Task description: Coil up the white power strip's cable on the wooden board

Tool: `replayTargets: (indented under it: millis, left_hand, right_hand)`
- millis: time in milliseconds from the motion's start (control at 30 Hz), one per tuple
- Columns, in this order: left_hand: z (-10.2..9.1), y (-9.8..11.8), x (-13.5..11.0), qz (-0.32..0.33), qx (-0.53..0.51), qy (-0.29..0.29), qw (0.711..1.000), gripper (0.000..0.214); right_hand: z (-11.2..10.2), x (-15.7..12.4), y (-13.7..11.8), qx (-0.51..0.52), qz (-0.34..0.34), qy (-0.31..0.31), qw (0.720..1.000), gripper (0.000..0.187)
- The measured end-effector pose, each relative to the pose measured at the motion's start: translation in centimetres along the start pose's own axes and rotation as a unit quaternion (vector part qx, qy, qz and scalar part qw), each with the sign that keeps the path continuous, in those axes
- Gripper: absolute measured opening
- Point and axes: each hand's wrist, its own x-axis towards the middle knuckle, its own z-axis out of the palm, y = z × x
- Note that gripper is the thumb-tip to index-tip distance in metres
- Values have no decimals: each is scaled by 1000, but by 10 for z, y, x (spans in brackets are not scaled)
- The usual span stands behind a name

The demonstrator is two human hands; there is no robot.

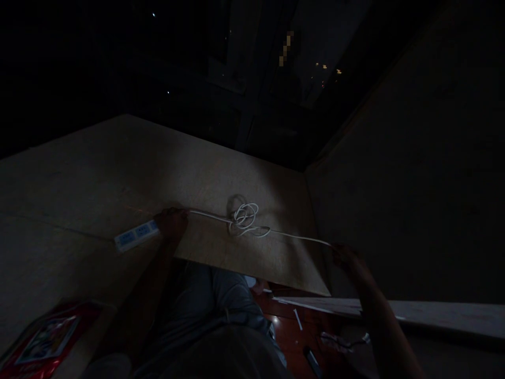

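A white power strip (136, 235) with blue socket faces lies on the pale ledge, partly covered by my left hand (172, 222). That hand is closed where the strip meets its white cord (244, 217); the exact grip is hidden by the fingers and the dark. Rightward from it the cord runs into a loose tangle of loops in the middle, raised a little and casting a shadow. Beyond the loops a straight, taut length reaches my right hand (349, 258), whose fingers pinch it near the right wall.
The pale ledge (158, 158) ends at dark window panes (221, 121). A red package (47, 337) lies at the lower left. My legs (221, 300) are below the ledge's near edge. On the reddish floor (288, 337) are a dark elongated object (311, 362) and a white strip (298, 319).
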Motion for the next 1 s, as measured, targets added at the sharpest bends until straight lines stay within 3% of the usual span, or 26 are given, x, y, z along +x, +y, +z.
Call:
replayTargets:
  millis: [167, 267, 400, 500, 600, 667, 867, 1000]
  left_hand:
    - [2, -2, -3, 32, -6, 17, 999, 44]
    - [0, -2, -4, 37, -9, 14, 999, 46]
    - [2, -2, -8, 59, 0, 12, 998, 44]
    - [5, -1, -13, 83, -1, 14, 996, 43]
    - [6, 0, -20, 114, -12, 7, 993, 42]
    - [5, 2, -26, 134, -21, -1, 991, 41]
    - [1, 8, -48, 183, -50, -12, 982, 33]
    - [8, 8, -62, 254, -86, -28, 963, 26]
  right_hand:
    - [19, -15, 15, 37, 40, 0, 999, 35]
    - [32, -31, 16, 57, 37, -32, 997, 30]
    - [53, -59, 15, 21, 33, -147, 988, 27]
    - [80, -79, 17, 26, 73, -267, 961, 25]
    - [121, -97, 21, 87, 106, -370, 919, 30]
    - [156, -107, 21, 128, 112, -399, 901, 31]
    - [265, -114, 1, 323, 129, -357, 867, 34]
    - [320, -102, -29, 400, 161, -316, 845, 29]
